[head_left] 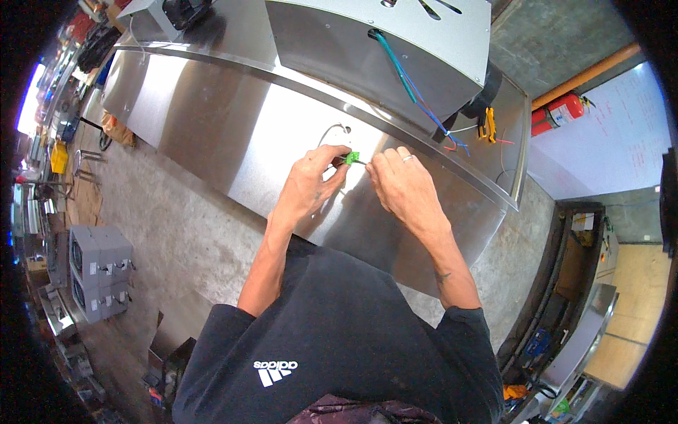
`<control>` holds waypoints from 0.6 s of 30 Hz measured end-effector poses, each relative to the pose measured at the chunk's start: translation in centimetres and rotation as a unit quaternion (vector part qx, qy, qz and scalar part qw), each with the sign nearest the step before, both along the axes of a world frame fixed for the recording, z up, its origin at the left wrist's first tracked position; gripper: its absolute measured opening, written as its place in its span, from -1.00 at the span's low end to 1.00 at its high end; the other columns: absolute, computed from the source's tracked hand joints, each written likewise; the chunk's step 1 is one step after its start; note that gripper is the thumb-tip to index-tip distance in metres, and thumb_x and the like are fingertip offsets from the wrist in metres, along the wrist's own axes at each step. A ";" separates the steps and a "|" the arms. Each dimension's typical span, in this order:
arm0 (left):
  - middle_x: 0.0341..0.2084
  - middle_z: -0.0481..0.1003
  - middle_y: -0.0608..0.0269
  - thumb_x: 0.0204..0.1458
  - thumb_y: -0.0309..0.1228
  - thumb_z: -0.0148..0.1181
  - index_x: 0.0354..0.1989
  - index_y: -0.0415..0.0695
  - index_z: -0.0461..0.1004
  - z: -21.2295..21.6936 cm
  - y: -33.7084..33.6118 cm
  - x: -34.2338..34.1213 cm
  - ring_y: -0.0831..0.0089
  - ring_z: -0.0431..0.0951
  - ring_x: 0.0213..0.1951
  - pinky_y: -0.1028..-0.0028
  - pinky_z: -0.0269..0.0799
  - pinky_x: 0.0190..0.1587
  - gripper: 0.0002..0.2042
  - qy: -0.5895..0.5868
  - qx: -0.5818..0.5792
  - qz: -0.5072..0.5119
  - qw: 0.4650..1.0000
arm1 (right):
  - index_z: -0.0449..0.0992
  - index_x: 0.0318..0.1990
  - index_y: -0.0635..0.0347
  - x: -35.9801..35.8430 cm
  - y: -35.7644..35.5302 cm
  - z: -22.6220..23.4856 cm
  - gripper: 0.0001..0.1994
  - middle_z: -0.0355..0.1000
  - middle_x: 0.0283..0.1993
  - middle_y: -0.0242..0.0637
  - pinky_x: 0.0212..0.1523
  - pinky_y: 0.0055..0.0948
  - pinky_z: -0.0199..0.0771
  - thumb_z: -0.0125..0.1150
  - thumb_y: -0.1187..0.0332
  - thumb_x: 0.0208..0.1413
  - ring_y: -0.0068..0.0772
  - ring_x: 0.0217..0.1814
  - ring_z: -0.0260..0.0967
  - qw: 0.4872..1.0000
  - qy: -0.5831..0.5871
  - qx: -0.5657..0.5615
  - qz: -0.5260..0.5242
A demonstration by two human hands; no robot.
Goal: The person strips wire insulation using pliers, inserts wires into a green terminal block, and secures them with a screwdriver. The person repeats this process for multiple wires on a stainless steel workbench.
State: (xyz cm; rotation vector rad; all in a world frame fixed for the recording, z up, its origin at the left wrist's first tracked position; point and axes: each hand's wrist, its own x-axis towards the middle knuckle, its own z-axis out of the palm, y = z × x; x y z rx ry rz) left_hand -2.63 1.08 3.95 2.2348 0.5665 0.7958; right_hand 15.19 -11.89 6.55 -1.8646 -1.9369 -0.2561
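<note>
Here's the small green plastic block (352, 157), pinched at the fingertips of the left hand (308, 182) over the shiny steel worktop (219, 120), apparently to steady it against the right hand (404, 182), whose bunched fingers grip a thin dark rod (361, 162) pointed at the block's right side, leaving a narrow gap between block and right fingers.
</note>
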 end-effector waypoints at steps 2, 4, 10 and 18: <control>-0.19 0.70 0.12 0.15 -0.54 0.41 0.07 -0.19 0.61 0.0 0.0 0.0 0.35 0.75 -0.17 0.35 0.65 -0.11 -0.70 0.001 0.004 -0.009 1.000 | 0.45 -0.16 0.23 0.3 0.0 0.0 -0.85 0.37 -0.26 -0.13 -0.11 -0.11 0.46 0.28 0.40 0.26 -0.04 -0.17 0.38 1.000 0.000 0.007 -0.004; -0.19 0.70 0.12 0.14 -0.54 0.42 0.06 -0.19 0.61 -0.3 -0.3 0.1 0.35 0.75 -0.18 0.35 0.65 -0.11 -0.70 -0.005 0.002 -0.005 1.000 | 0.46 -0.18 0.23 0.1 0.1 0.6 -0.85 0.37 -0.27 -0.13 -0.13 -0.12 0.47 0.28 0.37 0.28 -0.04 -0.18 0.39 0.999 0.025 0.022 -0.006; -0.19 0.69 0.10 0.13 -0.56 0.42 0.05 -0.21 0.61 -0.4 -0.1 0.0 0.32 0.75 -0.18 0.34 0.66 -0.11 -0.70 -0.001 0.008 0.002 1.000 | 0.46 -0.21 0.22 0.6 0.0 0.6 -0.84 0.40 -0.26 -0.13 -0.13 -0.15 0.49 0.25 0.33 0.33 -0.05 -0.17 0.43 1.000 0.008 -0.017 0.015; -0.20 0.69 0.10 0.13 -0.56 0.42 0.05 -0.20 0.60 -0.6 0.0 0.0 0.30 0.75 -0.18 0.32 0.65 -0.12 -0.70 0.000 0.017 0.009 1.000 | 0.50 -0.20 0.19 -0.3 -0.2 1.7 -0.83 0.47 -0.29 -0.14 -0.12 -0.15 0.55 0.21 0.28 0.37 -0.07 -0.18 0.51 0.996 0.073 -0.025 -0.035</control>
